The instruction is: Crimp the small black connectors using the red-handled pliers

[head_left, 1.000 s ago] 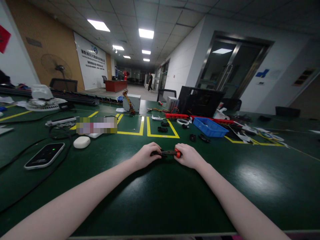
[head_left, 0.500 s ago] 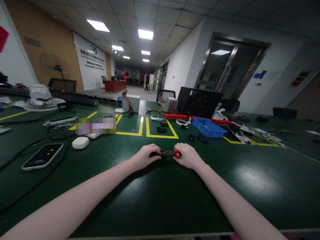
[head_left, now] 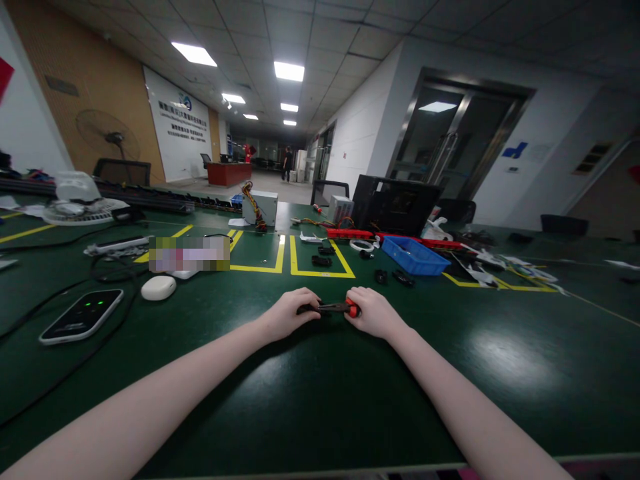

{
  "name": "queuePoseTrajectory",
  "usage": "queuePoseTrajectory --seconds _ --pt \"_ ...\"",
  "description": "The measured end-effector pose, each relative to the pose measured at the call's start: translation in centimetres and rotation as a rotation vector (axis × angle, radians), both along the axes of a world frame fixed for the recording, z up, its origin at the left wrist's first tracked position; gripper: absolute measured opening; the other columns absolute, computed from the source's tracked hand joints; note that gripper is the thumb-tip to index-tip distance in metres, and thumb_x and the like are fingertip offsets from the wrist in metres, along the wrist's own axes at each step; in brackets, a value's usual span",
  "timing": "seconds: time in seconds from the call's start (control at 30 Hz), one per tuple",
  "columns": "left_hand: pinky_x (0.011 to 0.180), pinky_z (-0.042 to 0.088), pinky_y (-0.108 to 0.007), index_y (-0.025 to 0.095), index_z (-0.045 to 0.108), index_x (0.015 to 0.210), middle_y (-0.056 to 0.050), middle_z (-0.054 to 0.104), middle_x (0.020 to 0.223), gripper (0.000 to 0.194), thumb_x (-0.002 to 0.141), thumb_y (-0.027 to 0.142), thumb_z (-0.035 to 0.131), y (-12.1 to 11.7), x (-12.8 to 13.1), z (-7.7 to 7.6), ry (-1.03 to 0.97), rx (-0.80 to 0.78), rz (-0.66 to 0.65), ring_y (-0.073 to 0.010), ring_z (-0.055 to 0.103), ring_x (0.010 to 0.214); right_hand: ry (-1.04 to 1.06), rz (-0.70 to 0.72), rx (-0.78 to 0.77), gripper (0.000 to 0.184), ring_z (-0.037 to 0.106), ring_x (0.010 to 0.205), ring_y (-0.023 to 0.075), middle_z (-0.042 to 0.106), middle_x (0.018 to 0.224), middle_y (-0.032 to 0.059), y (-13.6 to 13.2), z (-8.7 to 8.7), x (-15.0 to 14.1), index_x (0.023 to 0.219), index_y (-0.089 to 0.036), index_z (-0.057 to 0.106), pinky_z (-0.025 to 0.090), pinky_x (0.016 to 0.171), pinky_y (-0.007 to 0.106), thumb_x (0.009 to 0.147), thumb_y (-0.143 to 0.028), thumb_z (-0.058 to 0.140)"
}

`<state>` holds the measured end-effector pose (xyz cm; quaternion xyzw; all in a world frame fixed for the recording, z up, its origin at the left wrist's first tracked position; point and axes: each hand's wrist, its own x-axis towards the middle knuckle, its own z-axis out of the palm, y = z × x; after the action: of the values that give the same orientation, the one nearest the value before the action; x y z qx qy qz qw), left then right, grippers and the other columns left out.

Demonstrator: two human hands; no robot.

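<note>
Red-handled pliers point(head_left: 336, 307) are in my right hand point(head_left: 374, 312), whose fingers wrap round the grip. Their dark jaws point left and reach a small black piece point(head_left: 306, 309) pinched in my left hand point(head_left: 293, 313). Fingers cover most of that piece, so its kind is unclear; it could be a cable connector. Both hands are close together just above the green tabletop point(head_left: 320, 413). Beyond them, black coiled cables point(head_left: 321, 261) lie inside a yellow taped frame, and more black pieces point(head_left: 403, 278) are to the right.
A blue tray point(head_left: 415, 257) stands beyond my right hand, with a black computer case point(head_left: 395, 207) behind it. A metal power supply point(head_left: 263, 208) is at the back. On the left lie a phone point(head_left: 81, 317), a white round case point(head_left: 159, 288) and a black cable point(head_left: 75, 357).
The view has shifted slightly. My hands keep the same hold on the pliers and the black piece. A person far back has moved a little to the left.
</note>
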<state>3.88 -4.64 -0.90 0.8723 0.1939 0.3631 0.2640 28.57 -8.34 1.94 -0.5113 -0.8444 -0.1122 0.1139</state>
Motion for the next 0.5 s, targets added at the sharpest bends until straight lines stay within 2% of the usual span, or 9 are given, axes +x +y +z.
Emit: queuePoseTrajectory --seconds 0.27,0.5 --pt "0.091 0.050 -0.037 0.016 0.064 0.086 -0.008 0.061 0.113 0.004 0.084 0.016 0.068 -0.01 -0.15 -0.33 0.078 0.096 0.061 -0.0211 0.060 0.102 -0.003 -0.003 -0.024 0.012 0.053 0.072 0.0168 0.059 0.080 0.0023 -0.18 0.20 -0.18 0.074 -0.021 0.049 0.037 0.067 0.029 0.074 -0.023 0.061" --pt "0.095 0.050 -0.037 0.017 0.064 0.091 -0.008 0.060 0.118 0.007 0.085 0.013 0.065 -0.02 -0.10 -0.25 0.097 0.095 0.037 -0.0208 0.060 0.106 -0.017 -0.016 -0.036 0.012 0.053 0.071 0.0167 0.059 0.080 0.0024 -0.20 0.30 -0.34 0.075 -0.021 0.049 0.037 0.066 0.028 0.074 -0.022 0.061"
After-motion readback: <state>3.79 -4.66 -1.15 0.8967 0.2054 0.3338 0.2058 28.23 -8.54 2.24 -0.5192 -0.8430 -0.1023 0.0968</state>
